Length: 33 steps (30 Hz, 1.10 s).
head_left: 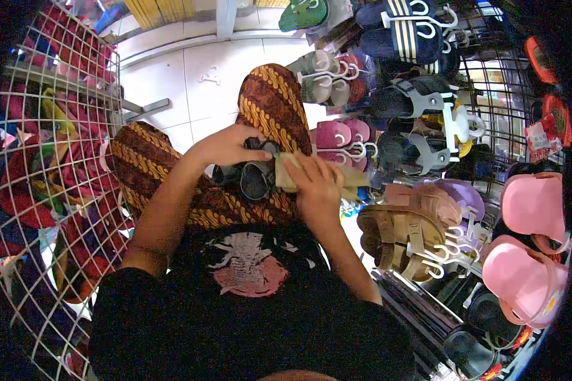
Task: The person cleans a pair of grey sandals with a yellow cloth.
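A pair of small black shoes rests over my lap, on the brown and yellow patterned trousers. My left hand comes over them from the left, its fingers and thumb closed round the upper part of the pair. Pressed against their right side is a beige cloth, gripped by my right hand with the fingers bent over it. Part of the cloth is hidden under those fingers, and the exact style of the shoes is hard to make out.
A white wire rack with colourful footwear stands at left. On the right hang navy striped slippers, pink sandals, brown sandals and pink clogs. A white hanger lies on the tiled floor.
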Tool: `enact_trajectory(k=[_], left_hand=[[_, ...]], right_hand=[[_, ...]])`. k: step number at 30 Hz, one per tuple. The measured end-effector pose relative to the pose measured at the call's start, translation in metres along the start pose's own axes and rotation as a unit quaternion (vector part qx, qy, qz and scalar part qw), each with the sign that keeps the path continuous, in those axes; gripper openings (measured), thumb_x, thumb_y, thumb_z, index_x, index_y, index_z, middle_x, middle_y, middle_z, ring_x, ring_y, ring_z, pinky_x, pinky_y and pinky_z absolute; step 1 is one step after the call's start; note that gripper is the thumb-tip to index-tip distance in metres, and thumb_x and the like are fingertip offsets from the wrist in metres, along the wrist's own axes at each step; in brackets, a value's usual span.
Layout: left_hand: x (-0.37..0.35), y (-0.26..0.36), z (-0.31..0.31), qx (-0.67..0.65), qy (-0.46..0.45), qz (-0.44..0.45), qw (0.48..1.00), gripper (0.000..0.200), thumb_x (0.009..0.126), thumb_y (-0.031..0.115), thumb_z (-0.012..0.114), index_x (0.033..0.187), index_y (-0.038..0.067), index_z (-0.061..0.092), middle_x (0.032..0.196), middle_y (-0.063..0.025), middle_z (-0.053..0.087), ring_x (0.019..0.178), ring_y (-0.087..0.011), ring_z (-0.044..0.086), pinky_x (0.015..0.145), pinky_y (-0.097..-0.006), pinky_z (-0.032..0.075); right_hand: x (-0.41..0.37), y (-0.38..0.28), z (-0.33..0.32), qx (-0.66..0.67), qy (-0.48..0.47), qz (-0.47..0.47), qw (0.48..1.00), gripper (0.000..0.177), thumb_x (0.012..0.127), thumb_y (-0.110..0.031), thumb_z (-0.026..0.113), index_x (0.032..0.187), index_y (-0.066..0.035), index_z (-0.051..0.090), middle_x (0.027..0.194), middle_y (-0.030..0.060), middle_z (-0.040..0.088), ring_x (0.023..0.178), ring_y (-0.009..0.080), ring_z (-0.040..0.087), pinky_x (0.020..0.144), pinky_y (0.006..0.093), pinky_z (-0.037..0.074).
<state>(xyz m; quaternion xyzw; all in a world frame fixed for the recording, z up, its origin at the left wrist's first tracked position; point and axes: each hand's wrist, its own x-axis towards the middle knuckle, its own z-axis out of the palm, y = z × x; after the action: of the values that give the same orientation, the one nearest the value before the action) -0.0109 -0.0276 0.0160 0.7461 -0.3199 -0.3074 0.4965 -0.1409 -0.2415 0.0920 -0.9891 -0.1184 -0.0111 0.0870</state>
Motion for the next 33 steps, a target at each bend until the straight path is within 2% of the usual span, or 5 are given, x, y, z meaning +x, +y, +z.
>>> enact_trajectory(k=[6, 10, 22, 27, 33], left_hand=[[-0.007, 0.008, -0.003, 0.032, -0.003, 0.004, 0.999, 0.046, 0.087, 0.042, 0.073, 0.102, 0.000, 0.066, 0.093, -0.0198, 0.068, 0.085, -0.0332, 0.066, 0.079, -0.0400, 0.051], [-0.012, 0.018, 0.009, 0.069, 0.021, 0.060, 0.996, 0.047, 0.086, 0.041, 0.073, 0.107, 0.000, 0.066, 0.099, -0.0206, 0.069, 0.093, -0.0366, 0.067, 0.083, -0.0416, 0.052], [-0.001, 0.016, 0.010, 0.040, -0.031, 0.001, 0.999, 0.056, 0.083, 0.040, 0.076, 0.118, -0.001, 0.064, 0.115, -0.0222, 0.063, 0.109, -0.0376, 0.060, 0.096, -0.0432, 0.047], [0.002, 0.022, 0.008, 0.030, -0.031, 0.052, 0.998, 0.052, 0.083, 0.037, 0.077, 0.119, 0.002, 0.064, 0.110, -0.0189, 0.061, 0.108, -0.0362, 0.057, 0.096, -0.0426, 0.046], [-0.001, 0.019, 0.010, 0.046, -0.043, 0.058, 0.996, 0.052, 0.081, 0.040, 0.078, 0.119, 0.007, 0.066, 0.112, -0.0150, 0.059, 0.110, -0.0325, 0.054, 0.096, -0.0416, 0.042]], right_hand=[[-0.017, 0.015, -0.035, 0.121, -0.143, 0.040, 0.982, 0.060, 0.070, 0.003, 0.059, 0.126, -0.018, 0.065, 0.128, 0.0082, 0.064, 0.119, 0.0304, 0.058, 0.102, 0.0466, 0.038], [0.004, 0.009, -0.041, 0.147, 0.007, 0.086, 0.985, 0.063, 0.070, 0.003, 0.056, 0.129, -0.016, 0.063, 0.127, 0.0091, 0.065, 0.118, 0.0321, 0.059, 0.101, 0.0495, 0.039], [0.006, 0.022, -0.054, 0.246, -0.178, 0.173, 0.937, 0.053, 0.077, -0.007, 0.067, 0.129, -0.015, 0.061, 0.125, 0.0112, 0.062, 0.114, 0.0353, 0.059, 0.099, 0.0421, 0.046], [0.027, 0.025, -0.034, 0.323, -0.012, 0.133, 0.937, 0.051, 0.077, -0.001, 0.063, 0.128, -0.008, 0.061, 0.126, 0.0151, 0.060, 0.116, 0.0346, 0.058, 0.102, 0.0390, 0.044], [0.015, 0.028, -0.045, 0.348, -0.153, 0.111, 0.918, 0.063, 0.074, 0.001, 0.067, 0.135, -0.010, 0.056, 0.129, 0.0129, 0.054, 0.122, 0.0318, 0.054, 0.105, 0.0382, 0.041]])
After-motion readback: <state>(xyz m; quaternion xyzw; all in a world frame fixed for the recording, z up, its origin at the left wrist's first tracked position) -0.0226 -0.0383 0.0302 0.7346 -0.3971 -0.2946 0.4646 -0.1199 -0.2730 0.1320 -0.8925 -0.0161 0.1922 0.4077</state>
